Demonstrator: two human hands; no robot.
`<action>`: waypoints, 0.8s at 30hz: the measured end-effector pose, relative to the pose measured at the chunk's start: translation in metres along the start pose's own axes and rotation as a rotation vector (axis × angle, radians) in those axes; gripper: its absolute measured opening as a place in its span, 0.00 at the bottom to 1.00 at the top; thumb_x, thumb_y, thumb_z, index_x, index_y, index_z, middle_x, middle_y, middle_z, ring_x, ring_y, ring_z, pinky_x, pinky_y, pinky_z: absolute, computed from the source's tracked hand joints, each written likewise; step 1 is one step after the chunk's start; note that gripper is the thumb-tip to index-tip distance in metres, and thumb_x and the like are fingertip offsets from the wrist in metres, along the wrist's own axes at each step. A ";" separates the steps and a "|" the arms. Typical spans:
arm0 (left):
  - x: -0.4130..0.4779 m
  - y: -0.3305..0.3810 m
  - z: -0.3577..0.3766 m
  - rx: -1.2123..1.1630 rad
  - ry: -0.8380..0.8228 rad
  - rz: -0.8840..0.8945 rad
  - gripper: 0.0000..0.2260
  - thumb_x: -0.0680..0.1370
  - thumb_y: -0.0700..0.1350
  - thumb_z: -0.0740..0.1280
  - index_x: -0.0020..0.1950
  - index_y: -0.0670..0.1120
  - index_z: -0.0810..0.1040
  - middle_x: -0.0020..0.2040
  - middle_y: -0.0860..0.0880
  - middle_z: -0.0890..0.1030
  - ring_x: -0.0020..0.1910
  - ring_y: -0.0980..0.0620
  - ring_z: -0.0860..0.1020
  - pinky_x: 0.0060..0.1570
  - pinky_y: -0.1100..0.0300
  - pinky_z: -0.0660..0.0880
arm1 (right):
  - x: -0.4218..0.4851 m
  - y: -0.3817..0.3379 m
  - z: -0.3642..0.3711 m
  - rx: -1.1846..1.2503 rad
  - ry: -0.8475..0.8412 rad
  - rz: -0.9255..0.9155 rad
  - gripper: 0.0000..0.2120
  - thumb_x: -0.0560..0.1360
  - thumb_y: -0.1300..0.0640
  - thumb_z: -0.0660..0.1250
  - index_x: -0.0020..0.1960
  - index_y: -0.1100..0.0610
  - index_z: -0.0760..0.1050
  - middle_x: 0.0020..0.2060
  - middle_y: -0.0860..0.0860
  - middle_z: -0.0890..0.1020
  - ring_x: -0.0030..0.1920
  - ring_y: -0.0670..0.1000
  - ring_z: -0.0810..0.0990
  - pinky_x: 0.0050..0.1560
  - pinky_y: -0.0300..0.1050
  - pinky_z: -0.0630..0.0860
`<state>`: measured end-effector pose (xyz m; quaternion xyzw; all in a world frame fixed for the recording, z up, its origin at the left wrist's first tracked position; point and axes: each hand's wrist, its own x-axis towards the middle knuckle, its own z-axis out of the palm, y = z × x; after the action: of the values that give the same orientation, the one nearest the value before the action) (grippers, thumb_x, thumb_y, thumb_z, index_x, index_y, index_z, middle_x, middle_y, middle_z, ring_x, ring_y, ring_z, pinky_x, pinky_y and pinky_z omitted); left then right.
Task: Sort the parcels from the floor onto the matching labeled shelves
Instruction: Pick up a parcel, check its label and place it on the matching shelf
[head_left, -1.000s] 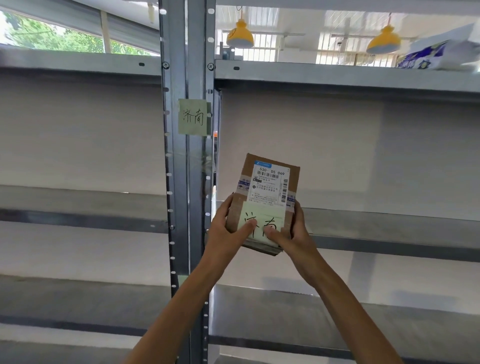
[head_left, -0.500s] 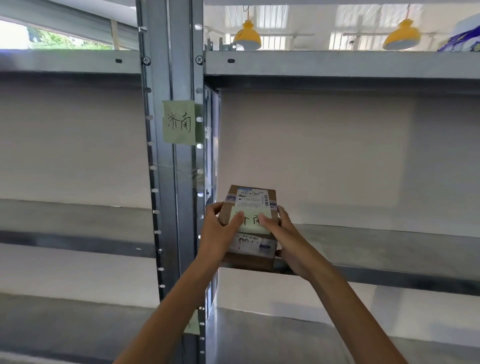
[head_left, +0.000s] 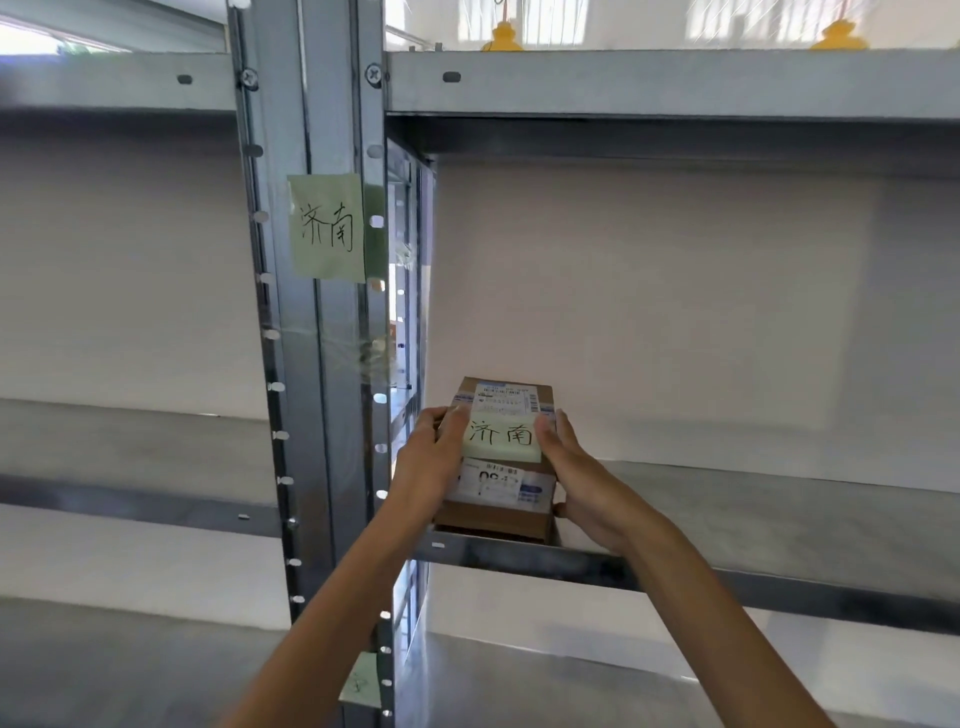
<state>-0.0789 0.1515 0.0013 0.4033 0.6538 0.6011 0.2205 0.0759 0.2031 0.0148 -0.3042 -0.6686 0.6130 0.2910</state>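
A small brown cardboard parcel (head_left: 498, 499) lies flat at the left front corner of the grey metal shelf (head_left: 779, 514). A green sticky note with handwritten characters sits on its top, with printed shipping labels above and below it. My left hand (head_left: 431, 462) grips the parcel's left side and my right hand (head_left: 587, 483) grips its right side, thumbs on top. A matching green label (head_left: 327, 226) with the same characters is taped to the upright post (head_left: 311, 364) left of the shelf.
The shelf stretches bare to the right of the parcel. Another shelf board (head_left: 675, 83) runs overhead, and lower shelves lie below. A second small green note (head_left: 361, 680) is stuck low on the post. A neighbouring bay (head_left: 104, 441) lies to the left.
The parcel has come down from an upright, raised position to lie flat on the shelf's left front corner. Both hands stayed on it, and the view moved closer.
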 end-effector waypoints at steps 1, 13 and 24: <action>0.002 0.000 0.001 0.001 0.001 -0.002 0.13 0.79 0.60 0.55 0.59 0.56 0.67 0.41 0.59 0.78 0.39 0.61 0.78 0.29 0.68 0.72 | 0.001 0.000 0.000 0.005 0.002 -0.003 0.33 0.79 0.40 0.50 0.75 0.42 0.34 0.70 0.45 0.65 0.56 0.43 0.68 0.71 0.53 0.60; -0.016 0.016 -0.010 0.155 -0.070 0.121 0.28 0.78 0.63 0.49 0.73 0.50 0.62 0.67 0.46 0.75 0.53 0.53 0.76 0.37 0.70 0.70 | -0.012 -0.004 0.000 -0.213 0.160 -0.057 0.36 0.76 0.34 0.48 0.76 0.45 0.35 0.77 0.47 0.53 0.76 0.52 0.54 0.73 0.53 0.53; -0.074 0.046 -0.028 0.366 0.032 0.491 0.29 0.76 0.65 0.49 0.73 0.54 0.60 0.74 0.49 0.65 0.72 0.46 0.64 0.70 0.43 0.64 | -0.074 -0.029 0.020 -0.474 0.391 -0.362 0.30 0.78 0.40 0.51 0.77 0.44 0.44 0.78 0.45 0.49 0.77 0.49 0.45 0.76 0.59 0.48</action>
<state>-0.0462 0.0736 0.0366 0.5729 0.6374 0.5149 -0.0181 0.1070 0.1322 0.0409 -0.3516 -0.7669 0.3094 0.4388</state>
